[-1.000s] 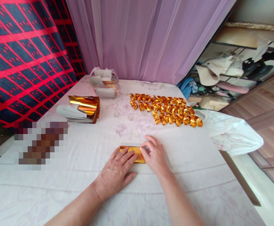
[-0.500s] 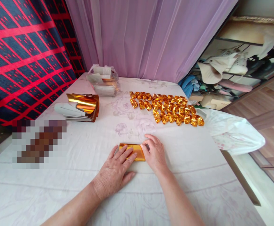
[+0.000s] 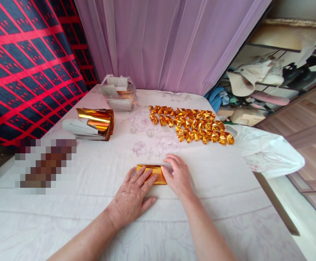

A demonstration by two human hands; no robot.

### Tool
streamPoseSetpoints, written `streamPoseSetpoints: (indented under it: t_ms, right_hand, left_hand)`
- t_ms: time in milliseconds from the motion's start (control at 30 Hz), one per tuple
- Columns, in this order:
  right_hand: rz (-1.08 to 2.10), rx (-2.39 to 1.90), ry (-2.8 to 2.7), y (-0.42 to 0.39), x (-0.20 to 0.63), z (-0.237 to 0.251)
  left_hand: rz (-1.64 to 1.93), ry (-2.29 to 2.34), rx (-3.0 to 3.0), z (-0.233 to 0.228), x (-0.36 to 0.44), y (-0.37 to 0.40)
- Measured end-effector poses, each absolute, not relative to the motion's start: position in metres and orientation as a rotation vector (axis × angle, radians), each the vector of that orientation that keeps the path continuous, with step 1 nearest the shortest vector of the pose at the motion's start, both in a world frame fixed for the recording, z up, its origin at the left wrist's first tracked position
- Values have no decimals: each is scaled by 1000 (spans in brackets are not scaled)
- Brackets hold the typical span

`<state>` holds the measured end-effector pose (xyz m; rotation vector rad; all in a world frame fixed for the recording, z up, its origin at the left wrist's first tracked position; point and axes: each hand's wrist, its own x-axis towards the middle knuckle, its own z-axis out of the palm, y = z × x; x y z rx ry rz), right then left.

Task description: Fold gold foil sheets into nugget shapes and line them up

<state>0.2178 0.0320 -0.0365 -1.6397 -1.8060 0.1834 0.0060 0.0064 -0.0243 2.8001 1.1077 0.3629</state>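
Observation:
A folded strip of gold foil paper [image 3: 152,172] lies flat on the white floral cloth [image 3: 98,188] in front of me. My left hand [image 3: 132,195] presses its fingers down on the strip's near left part. My right hand [image 3: 176,175] rests on the strip's right end, fingertips at the fold. Farther back, several folded gold paper pieces [image 3: 192,125] lie in rows on the cloth.
A curled stack of gold foil sheets [image 3: 92,124] sits at the left. A clear plastic bag of paper [image 3: 118,93] stands at the back. A white plastic bag [image 3: 266,150] hangs over the right edge. A purple curtain [image 3: 160,43] hangs behind.
Both hands stay on the gold strip; the fingers have shifted slightly along it. The view has drifted a little.

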Motion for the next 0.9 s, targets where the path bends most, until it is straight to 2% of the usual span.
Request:
streamPoseSetpoints:
  t_ms: [900]
  right_hand:
    - [126,-1694,-1867,32,217,-38]
  left_hand:
    - [364,1101,2758,-26,7,8]
